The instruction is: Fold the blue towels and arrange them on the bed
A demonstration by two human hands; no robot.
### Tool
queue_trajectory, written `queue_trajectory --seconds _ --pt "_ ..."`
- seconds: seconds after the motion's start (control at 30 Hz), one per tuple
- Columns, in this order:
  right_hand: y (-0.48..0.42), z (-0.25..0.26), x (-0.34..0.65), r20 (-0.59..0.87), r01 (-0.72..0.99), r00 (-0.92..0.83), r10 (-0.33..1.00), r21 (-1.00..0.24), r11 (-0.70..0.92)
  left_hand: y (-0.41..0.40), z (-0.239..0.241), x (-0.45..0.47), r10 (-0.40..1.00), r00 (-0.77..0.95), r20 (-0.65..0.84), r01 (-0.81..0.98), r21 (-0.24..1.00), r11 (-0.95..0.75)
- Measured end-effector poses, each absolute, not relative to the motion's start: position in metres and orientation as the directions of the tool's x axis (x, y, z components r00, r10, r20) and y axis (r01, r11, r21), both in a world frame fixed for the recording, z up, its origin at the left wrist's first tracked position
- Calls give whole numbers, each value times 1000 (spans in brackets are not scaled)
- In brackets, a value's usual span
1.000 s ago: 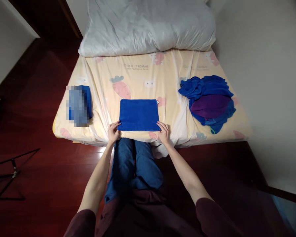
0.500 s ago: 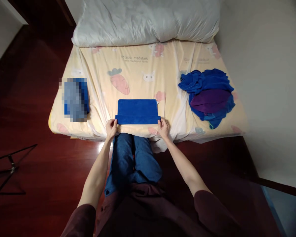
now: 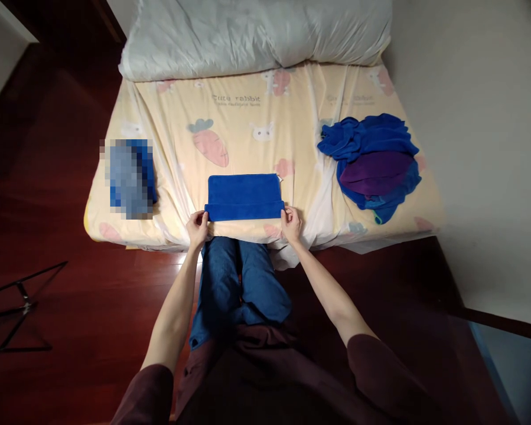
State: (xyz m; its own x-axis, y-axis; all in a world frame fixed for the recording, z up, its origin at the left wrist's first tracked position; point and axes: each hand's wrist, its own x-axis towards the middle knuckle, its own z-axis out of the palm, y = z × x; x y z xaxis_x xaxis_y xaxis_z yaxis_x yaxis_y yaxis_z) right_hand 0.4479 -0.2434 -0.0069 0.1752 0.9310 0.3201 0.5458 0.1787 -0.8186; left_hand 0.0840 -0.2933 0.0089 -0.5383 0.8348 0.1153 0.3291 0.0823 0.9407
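A blue towel (image 3: 244,189) lies flat on the bed in front of me, with a strip along its near edge folded over. My left hand (image 3: 198,228) pinches the near left corner of that fold between thumb and fingers. At the near right corner, my right hand (image 3: 292,224) has the same kind of pinch on the cloth. A small white tag (image 3: 280,179) sticks out at the towel's far right corner.
The bed (image 3: 159,112) has a cream sheet with carrots and rabbits. A crumpled pile of blue and purple cloths (image 3: 374,165) lies at right. Blue cloth, partly pixelated (image 3: 132,180), lies at left. A grey-white quilt (image 3: 256,38) fills the back. Black stand legs (image 3: 23,307) rest on the floor.
The camera view has shifted slightly. Both hands keep their pinch on the towel's folded near edge, and the towel looks the same.
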Motion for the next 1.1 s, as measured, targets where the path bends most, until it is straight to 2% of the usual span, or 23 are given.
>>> queue_trajectory --seconds 0.33,0.47,0.67,0.8,0.9,1.0,1.1 --pt "-243 -5 448 303 540 218 928 -829 144 -294 15 86 831 -544 116 327 942 82" --pt "-244 -5 449 346 547 321 882 -828 126 -294 17 81 824 -539 177 291 957 -16" --pt "-244 -7 451 342 541 311 886 -831 131 -293 21 70 875 -442 198 240 966 -97" --pt "-248 5 453 432 586 172 885 -767 260 -298 31 69 935 -236 265 421 895 -147" --pt "-250 20 453 474 667 -48 879 -640 382 -300 34 68 958 -100 270 557 813 -171" --pt "-247 30 452 391 707 -320 863 -507 492 -296 31 66 959 -41 279 650 737 -186" --pt "-241 29 448 310 717 -428 849 -456 528 -289 30 65 954 -13 299 718 666 -199"
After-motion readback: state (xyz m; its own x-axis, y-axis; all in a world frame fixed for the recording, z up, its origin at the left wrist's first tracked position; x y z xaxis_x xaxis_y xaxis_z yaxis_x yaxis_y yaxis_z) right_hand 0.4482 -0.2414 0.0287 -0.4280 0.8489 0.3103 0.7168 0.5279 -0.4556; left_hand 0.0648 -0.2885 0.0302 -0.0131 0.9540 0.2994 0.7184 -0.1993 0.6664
